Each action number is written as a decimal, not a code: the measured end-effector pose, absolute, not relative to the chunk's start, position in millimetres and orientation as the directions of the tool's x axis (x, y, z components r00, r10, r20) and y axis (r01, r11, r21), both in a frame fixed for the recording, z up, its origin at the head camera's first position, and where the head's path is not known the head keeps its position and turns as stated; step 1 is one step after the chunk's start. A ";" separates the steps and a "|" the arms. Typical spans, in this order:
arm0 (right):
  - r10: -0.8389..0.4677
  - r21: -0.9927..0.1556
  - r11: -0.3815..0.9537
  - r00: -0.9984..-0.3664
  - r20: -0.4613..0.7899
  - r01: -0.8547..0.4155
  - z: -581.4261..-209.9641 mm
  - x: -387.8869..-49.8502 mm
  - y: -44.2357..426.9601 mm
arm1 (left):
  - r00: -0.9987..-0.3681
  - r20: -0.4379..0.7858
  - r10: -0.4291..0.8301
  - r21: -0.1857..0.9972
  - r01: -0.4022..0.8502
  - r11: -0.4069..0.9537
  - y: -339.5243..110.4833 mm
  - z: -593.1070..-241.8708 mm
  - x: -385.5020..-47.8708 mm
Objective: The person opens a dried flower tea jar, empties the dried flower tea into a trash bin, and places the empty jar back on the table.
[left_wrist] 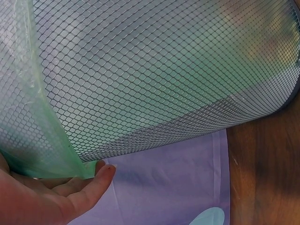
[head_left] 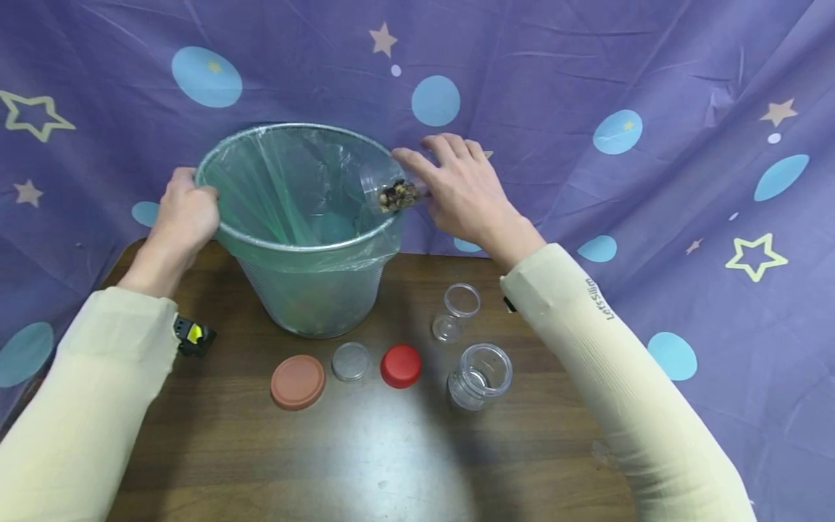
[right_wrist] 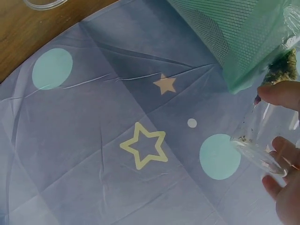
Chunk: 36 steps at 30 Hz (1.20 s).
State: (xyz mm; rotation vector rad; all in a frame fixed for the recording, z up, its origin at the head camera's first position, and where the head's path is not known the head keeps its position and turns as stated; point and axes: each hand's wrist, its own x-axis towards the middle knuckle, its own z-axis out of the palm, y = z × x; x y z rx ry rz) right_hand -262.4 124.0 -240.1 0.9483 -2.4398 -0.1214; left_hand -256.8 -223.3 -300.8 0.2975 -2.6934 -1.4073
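Observation:
A mesh wastebasket point(head_left: 320, 308) with a green plastic liner point(head_left: 274, 177) folded over its rim stands at the back of the table. My left hand point(head_left: 185, 214) grips its rim and liner on the left side; in the left wrist view, the fingers point(left_wrist: 91, 190) curl under the liner's edge. At the right rim, my right hand point(head_left: 466, 185) holds a clear jar point(right_wrist: 269, 119) tipped with its mouth towards the basket. Dark and yellowish dried plant bits point(head_left: 398, 196) lie near the jar's mouth. A few crumbs point(right_wrist: 245, 139) cling near its base.
In front of the basket lie a pinkish-brown lid point(head_left: 298, 382), a grey lid point(head_left: 351, 361) and a red lid point(head_left: 401, 365). Two clear jars, a slimmer one point(head_left: 448, 328) and a wider one point(head_left: 464, 391), stand to their right. A purple patterned cloth point(head_left: 548, 65) hangs behind the table.

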 end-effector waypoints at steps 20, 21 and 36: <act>-0.681 0.282 0.722 -0.577 0.451 -0.632 -235.9 -263.3 124.1 | -0.977 -0.019 -0.213 0.822 -0.136 0.553 -222.3 -299.7 -255.7; -0.685 0.288 0.719 -0.573 0.451 -0.633 -235.8 -263.1 123.4 | -0.977 -0.019 -0.211 0.823 -0.135 0.552 -222.2 -299.7 -255.9; -0.727 0.376 0.682 -0.525 0.443 -0.627 -234.4 -262.2 114.7 | -0.977 -0.028 -0.213 0.821 -0.145 0.553 -222.3 -299.0 -256.3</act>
